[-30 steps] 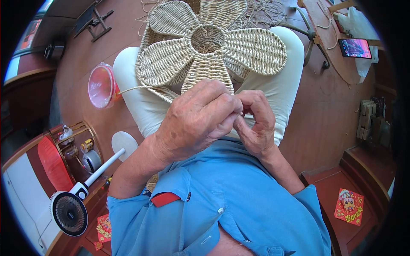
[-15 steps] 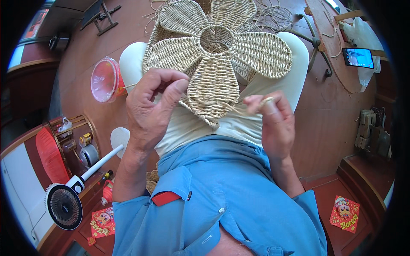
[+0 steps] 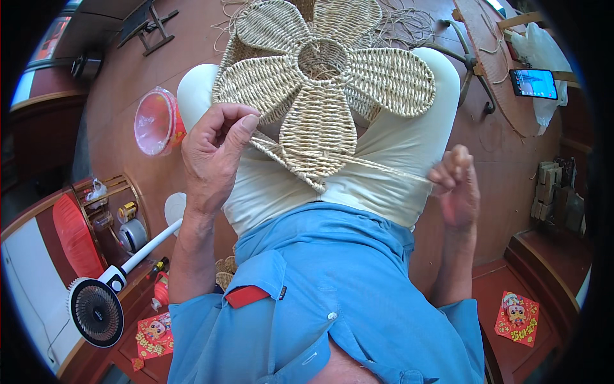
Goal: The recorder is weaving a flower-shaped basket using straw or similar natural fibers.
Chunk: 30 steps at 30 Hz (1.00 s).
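A woven straw piece [image 3: 318, 131] rests across my lap, shaped like a flower with broad petals around a round hole. Below the near petal, a braided rim [image 3: 288, 165] comes to a point. My left hand [image 3: 214, 157] is closed at the left end of this rim, thumb and forefinger pinched on it. From the near petal's lower right side a straw cord [image 3: 390, 169] stretches taut to my right hand [image 3: 457, 185], whose fingers are curled around its end. The underside of the woven piece is mostly hidden.
A red bucket with a clear plastic liner [image 3: 157, 121] stands on the floor to the left. Loose cord [image 3: 406, 29] lies beyond my knees, near a chair base [image 3: 472, 64]. A phone [image 3: 534, 84] is at the right, a white fan [image 3: 96, 312] at the lower left.
My right hand has moved right and slightly down, drawing the cord out straight. My left hand has shifted a little left, and more of the braided rim shows.
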Each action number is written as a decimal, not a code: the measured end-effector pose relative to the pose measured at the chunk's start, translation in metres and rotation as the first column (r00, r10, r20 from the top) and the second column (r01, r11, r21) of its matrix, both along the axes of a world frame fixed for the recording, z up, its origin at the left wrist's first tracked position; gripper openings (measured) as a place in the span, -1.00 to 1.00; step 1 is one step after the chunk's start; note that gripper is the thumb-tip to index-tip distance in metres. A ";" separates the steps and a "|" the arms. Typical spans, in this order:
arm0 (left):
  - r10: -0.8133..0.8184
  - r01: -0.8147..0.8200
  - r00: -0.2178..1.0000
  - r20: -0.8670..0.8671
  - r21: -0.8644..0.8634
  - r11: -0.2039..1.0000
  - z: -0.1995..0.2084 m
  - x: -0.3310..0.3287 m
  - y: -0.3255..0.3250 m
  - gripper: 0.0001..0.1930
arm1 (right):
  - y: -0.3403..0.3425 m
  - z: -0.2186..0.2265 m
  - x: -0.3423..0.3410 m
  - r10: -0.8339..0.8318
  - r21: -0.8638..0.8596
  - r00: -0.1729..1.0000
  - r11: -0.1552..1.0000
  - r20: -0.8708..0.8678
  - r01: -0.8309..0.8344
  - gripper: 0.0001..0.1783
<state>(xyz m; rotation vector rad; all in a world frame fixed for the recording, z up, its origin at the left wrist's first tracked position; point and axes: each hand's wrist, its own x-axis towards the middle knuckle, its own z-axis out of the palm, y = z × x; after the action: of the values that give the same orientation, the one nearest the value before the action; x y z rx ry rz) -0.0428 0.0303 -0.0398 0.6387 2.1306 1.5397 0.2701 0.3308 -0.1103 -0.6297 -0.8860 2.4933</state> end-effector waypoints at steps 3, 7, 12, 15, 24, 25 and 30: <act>-0.010 0.010 1.000 0.013 -0.004 1.000 -0.002 -0.001 0.003 -0.84 | 0.055 0.008 0.042 -0.113 0.085 0.992 0.990 0.055 0.108 -0.71; -0.036 0.035 0.999 -0.030 -0.042 0.999 -0.001 0.000 0.006 -0.84 | 0.058 0.029 0.063 -0.353 0.710 0.909 0.698 0.223 0.097 -0.78; -0.110 0.106 0.990 -0.092 -0.046 0.993 0.002 0.006 0.015 -0.85 | -0.045 0.058 -0.010 -0.244 0.942 0.928 -0.110 0.282 -0.316 -0.60; -0.133 0.128 0.989 -0.070 -0.065 0.990 0.005 0.011 0.019 -0.85 | -0.075 0.055 -0.058 -0.223 0.915 0.940 -0.253 0.260 -0.313 -0.60; -0.083 0.078 0.995 -0.060 -0.080 0.994 0.001 0.012 0.006 -0.85 | -0.053 -0.007 -0.053 -0.196 0.934 0.961 -0.263 0.193 -0.241 -0.80; -0.052 0.047 0.996 -0.072 -0.070 0.996 -0.001 0.010 0.004 -0.85 | -0.037 -0.010 -0.039 -0.320 0.936 0.922 -0.197 0.220 -0.292 -0.86; 0.064 -0.065 0.994 -0.090 -0.002 0.998 -0.003 -0.016 -0.010 -0.84 | 0.093 -0.023 0.052 -0.463 0.199 0.731 0.884 0.502 0.424 -0.77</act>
<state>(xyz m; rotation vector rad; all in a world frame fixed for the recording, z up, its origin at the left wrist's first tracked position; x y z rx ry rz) -0.0587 0.0207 -0.0430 0.6547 2.2413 1.5659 0.3220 0.4237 -0.1330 -1.3854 -0.8695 1.8565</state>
